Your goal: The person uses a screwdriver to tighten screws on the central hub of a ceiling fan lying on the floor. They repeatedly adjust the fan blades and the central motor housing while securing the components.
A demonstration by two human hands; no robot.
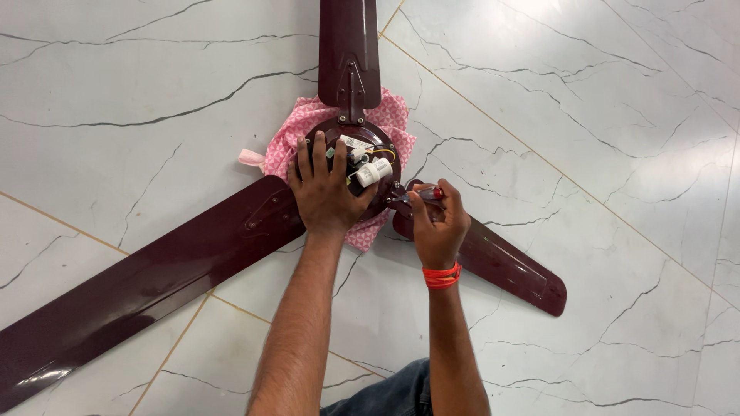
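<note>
Ceiling fan motor hub [362,166] on floor [578,100] — likely heavy, rigid; left hand [324,192] spread flat, steadying it. Right hand [438,223] closed around a screwdriver [420,195] at the hub's rim — blades [154,277] look awkward, so the hub seems the better hold.

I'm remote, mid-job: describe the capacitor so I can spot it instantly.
Find the maroon ceiling fan lying on the marble floor, then its round motor hub over pink cloth. The capacitor is the small white cylinder beside the left hand, the only white barrel among the wires.

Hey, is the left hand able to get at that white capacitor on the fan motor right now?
Probably yes. The left hand lies flat on the motor hub, its fingers right beside the white capacitor, with nothing covering it. The right hand holds a screwdriver off to the side.
</note>
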